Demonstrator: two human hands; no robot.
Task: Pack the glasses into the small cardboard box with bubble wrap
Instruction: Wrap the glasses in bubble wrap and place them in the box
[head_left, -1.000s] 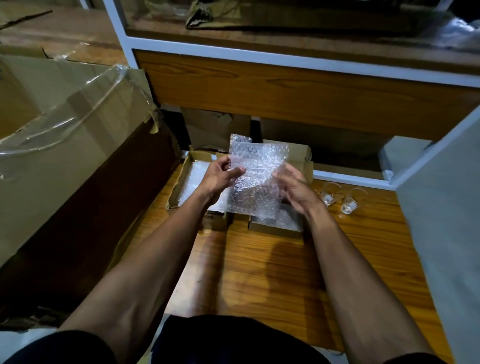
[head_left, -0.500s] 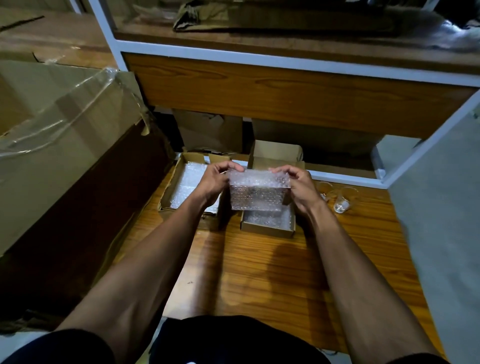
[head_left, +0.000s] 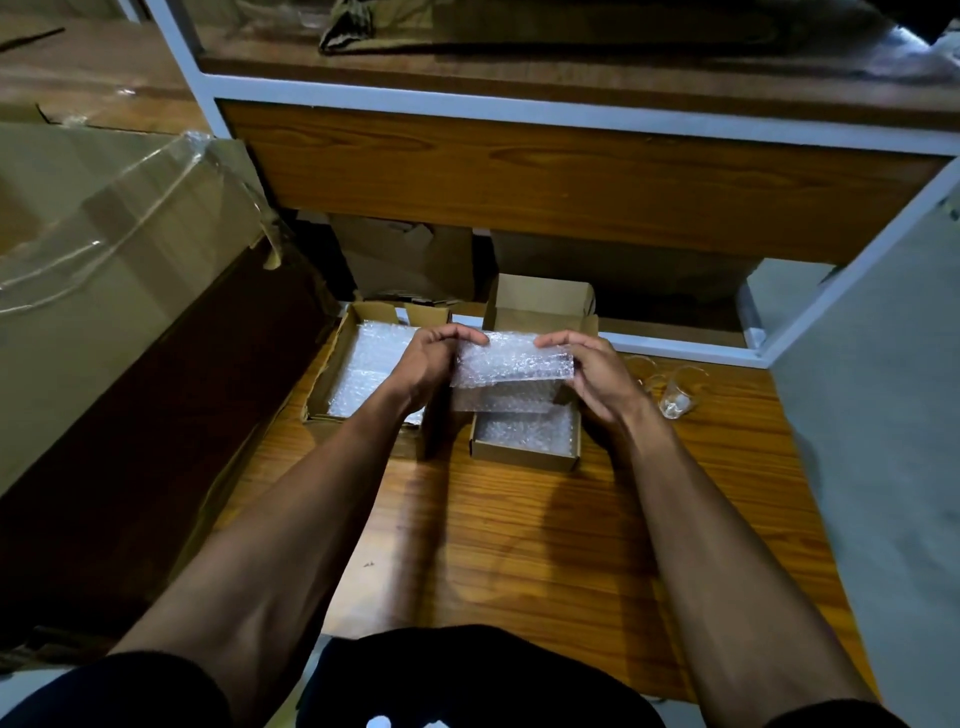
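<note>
Both hands, left hand (head_left: 426, 364) and right hand (head_left: 597, 371), pinch the folded wrap (head_left: 511, 366) over the box (head_left: 524, 441); the glasses (head_left: 672, 389) near the table's right edge could get bumped by an elbow.

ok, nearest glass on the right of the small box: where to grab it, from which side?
Judging by the view: the glass stands clear on the wooden table, right of the small box. Take it round the side wall, from above and the right; the right hand is closest. It is transparent and dim, so its rim and any handle are hard to make out.
</note>
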